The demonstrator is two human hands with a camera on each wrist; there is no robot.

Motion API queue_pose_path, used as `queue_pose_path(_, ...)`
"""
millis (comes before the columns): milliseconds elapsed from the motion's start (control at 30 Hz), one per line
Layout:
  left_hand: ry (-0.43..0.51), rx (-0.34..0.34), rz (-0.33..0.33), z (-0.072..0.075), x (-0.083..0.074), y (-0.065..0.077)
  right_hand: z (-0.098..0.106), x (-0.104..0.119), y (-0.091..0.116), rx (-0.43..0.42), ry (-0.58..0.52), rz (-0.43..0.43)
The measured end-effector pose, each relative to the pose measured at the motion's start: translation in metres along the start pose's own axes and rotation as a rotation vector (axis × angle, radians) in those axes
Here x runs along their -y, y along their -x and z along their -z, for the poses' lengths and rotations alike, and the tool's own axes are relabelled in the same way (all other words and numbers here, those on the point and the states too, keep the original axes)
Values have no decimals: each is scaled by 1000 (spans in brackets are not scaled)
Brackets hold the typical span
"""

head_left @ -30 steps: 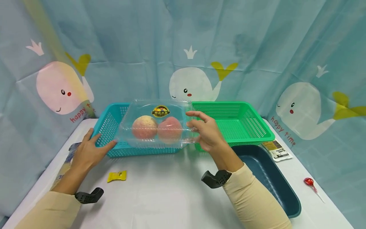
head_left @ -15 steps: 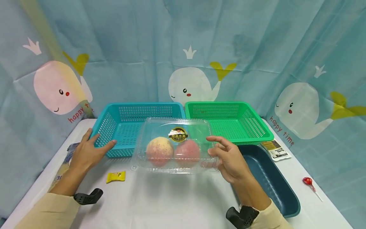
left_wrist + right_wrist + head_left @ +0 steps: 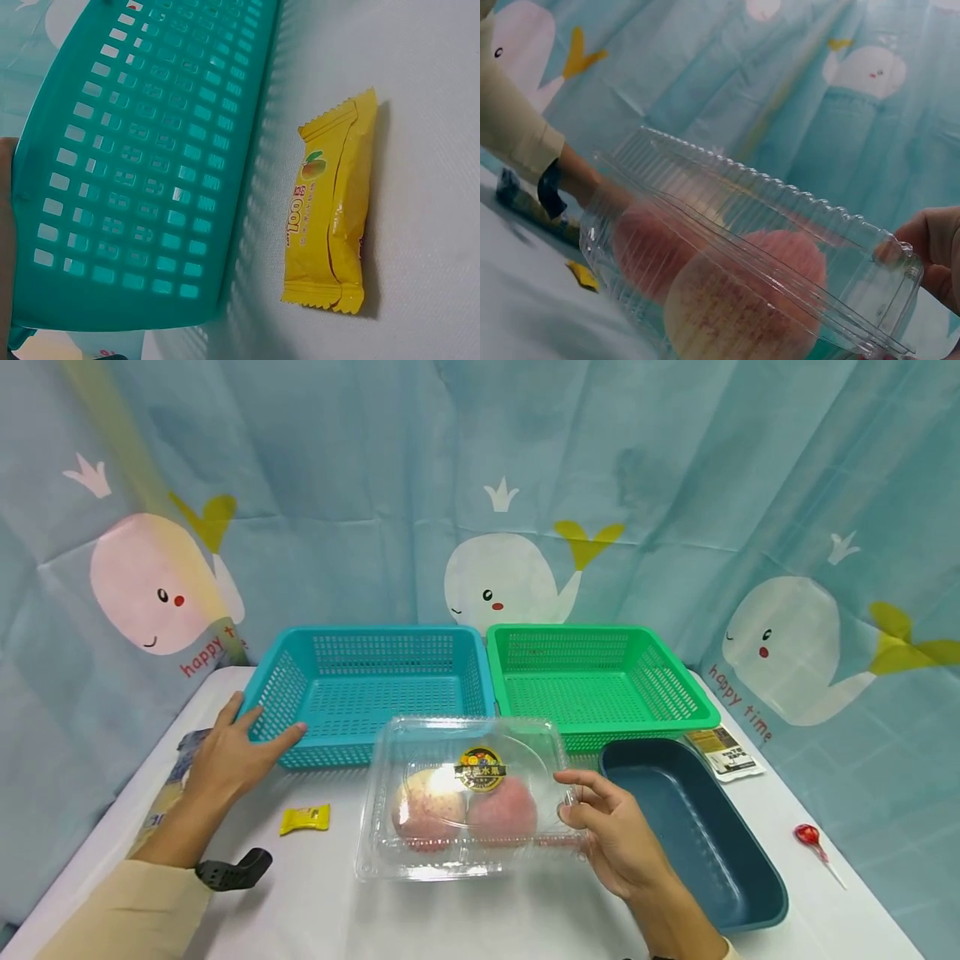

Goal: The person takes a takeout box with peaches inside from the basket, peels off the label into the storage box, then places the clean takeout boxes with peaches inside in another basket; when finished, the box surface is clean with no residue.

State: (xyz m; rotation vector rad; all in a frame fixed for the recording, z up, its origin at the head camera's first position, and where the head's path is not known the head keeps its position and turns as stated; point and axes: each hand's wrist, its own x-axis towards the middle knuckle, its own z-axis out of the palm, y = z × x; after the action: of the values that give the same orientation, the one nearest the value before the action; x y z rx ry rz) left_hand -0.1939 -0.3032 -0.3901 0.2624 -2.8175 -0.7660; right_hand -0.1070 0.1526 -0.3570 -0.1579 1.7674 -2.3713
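A clear plastic clamshell fruit box (image 3: 525,747) with two peaches (image 3: 502,810) inside and a round label on its lid is in front of the baskets in the head view. My right hand (image 3: 618,839) holds the box by its right end, thumb and fingers at the edge. In the right wrist view the box (image 3: 772,199) looks tilted and lifted, with fingers (image 3: 930,240) at its end. My left hand (image 3: 232,756) rests at the front left corner of the blue basket (image 3: 375,753), thumb spread from the fingers.
A green basket (image 3: 600,727) adjoins the blue one. A dark blue tray (image 3: 697,827) lies at right, beside a packet (image 3: 723,753) and a red lollipop (image 3: 808,835). A yellow candy wrapper (image 3: 305,818) lies near the left hand; another package (image 3: 176,785) is partly behind that arm.
My right hand has brought the fruit box out from over the blue basket, toward me and to the right, and lower. The left hand has stayed at the basket corner.
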Motion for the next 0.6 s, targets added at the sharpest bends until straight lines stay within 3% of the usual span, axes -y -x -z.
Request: queue_pose_path(600,0,3,9,1,-1,0,21,-39,5,20,21,1)
